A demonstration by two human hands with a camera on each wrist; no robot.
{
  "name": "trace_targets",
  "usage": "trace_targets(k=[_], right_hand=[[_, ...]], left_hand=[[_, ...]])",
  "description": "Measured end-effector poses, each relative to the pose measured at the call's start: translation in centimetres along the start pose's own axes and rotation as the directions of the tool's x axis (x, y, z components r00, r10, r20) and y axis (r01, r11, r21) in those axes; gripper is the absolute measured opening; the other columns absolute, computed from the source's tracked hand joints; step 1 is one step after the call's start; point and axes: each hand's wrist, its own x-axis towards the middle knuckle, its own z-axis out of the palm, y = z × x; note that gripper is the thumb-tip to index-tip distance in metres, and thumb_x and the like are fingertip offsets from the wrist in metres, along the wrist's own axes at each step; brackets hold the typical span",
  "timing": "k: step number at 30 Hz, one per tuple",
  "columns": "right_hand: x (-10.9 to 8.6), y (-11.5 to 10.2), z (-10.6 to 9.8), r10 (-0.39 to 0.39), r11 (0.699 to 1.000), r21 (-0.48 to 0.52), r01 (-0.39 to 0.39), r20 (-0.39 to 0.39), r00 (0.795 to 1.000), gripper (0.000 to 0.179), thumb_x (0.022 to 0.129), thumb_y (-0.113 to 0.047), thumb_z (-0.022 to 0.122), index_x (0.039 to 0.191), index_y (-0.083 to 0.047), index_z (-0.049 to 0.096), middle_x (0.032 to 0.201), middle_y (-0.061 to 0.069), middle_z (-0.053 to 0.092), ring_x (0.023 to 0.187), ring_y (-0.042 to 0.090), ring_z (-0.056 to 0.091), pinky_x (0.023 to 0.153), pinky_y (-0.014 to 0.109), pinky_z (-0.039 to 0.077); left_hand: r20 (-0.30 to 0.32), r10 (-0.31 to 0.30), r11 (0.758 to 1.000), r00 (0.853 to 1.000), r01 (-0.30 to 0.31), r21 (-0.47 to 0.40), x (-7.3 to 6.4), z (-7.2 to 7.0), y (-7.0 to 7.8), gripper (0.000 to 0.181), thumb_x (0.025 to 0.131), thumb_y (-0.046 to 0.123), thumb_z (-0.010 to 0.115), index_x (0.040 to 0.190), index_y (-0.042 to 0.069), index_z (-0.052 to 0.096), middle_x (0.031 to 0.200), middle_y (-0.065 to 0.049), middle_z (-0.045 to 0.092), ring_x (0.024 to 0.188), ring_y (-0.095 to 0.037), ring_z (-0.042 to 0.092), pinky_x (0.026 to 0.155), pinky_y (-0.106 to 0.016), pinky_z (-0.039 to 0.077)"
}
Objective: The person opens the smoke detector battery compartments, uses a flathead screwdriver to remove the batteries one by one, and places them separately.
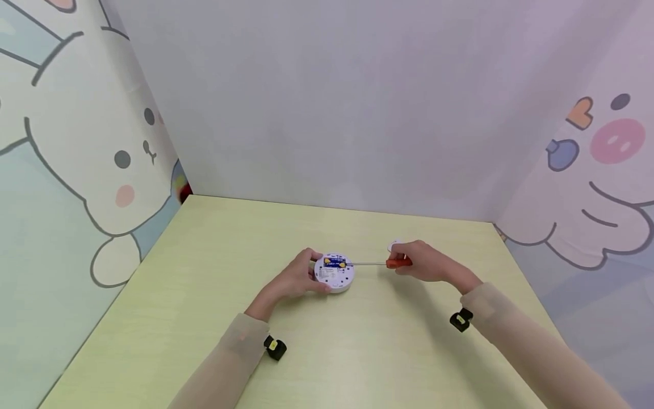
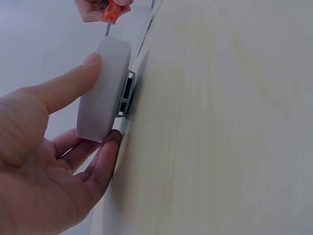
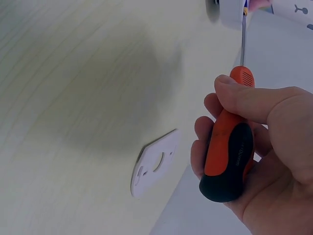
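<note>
A round white smoke detector point(image 1: 327, 279) is in my left hand point(image 1: 293, 277), thumb along the near edge and fingers around the far side. Its back faces up, showing a blue and yellow battery point(image 1: 334, 263) in a slot. In the left wrist view the detector's housing point(image 2: 103, 93) is edge-on, with a vented part point(image 2: 126, 95) under it, close to the tabletop. My right hand point(image 1: 428, 262) grips the orange and black handle of a screwdriver point(image 3: 220, 147). The metal shaft point(image 1: 368, 263) points left, its tip at the battery's right end.
A flat white mounting plate point(image 3: 168, 144) with cut-outs lies on the wooden table point(image 1: 245, 233), partly behind my right hand in the head view. Curtains with cartoon animals point(image 1: 109, 170) hang around the table. A small black camera point(image 1: 276, 347) is strapped to each sleeve.
</note>
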Motion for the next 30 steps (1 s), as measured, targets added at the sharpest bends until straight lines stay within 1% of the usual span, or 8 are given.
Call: trace_targets(k=[7,14,19,30], right_hand=[[0.0,0.6,1.0,-0.002,1.000,0.024,0.003,-0.012,1.000,0.023,0.092,-0.003,0.081,0.101,-0.017,0.066,0.092,-0.010,0.067,0.081,0.011,0.057,0.076,0.030,0.051],[-0.1,1.3,2.0,-0.005,0.998,0.060,0.005,-0.013,1.000,0.024,0.092,-0.002,0.082,0.103,-0.016,0.065,0.095,-0.007,0.068,0.083,0.012,0.058,0.077,0.030,0.051],[-0.2,1.9,2.7,-0.008,0.998,0.055,0.008,-0.013,1.000,0.025,0.093,-0.004,0.082,0.104,-0.018,0.063,0.094,-0.007,0.066,0.083,0.011,0.057,0.077,0.030,0.050],[-0.2,2.1,3.4,-0.012,0.997,0.078,0.013,-0.010,1.000,0.027,0.094,-0.009,0.082,0.103,-0.017,0.058,0.090,-0.006,0.061,0.082,0.014,0.053,0.074,0.029,0.044]], left_hand=[[-0.007,-0.006,1.000,1.000,0.006,-0.005,-0.1,0.0,0.1,0.085,0.081,0.022,0.095,0.148,0.006,0.045,0.140,-0.011,0.057,0.112,-0.022,0.064,0.100,-0.043,0.054],[-0.009,-0.005,1.000,1.000,0.005,-0.009,-0.1,0.0,0.1,0.085,0.081,0.022,0.095,0.148,0.006,0.046,0.142,-0.011,0.056,0.111,-0.022,0.064,0.100,-0.042,0.054],[-0.005,-0.005,1.000,1.000,0.005,-0.005,-0.1,0.1,0.2,0.086,0.082,0.023,0.095,0.149,0.006,0.045,0.141,-0.011,0.056,0.112,-0.022,0.064,0.101,-0.042,0.054],[-0.006,-0.008,1.000,1.000,0.007,-0.016,-0.2,0.1,0.2,0.086,0.080,0.022,0.096,0.148,0.005,0.046,0.139,-0.011,0.057,0.111,-0.022,0.064,0.101,-0.044,0.053]])
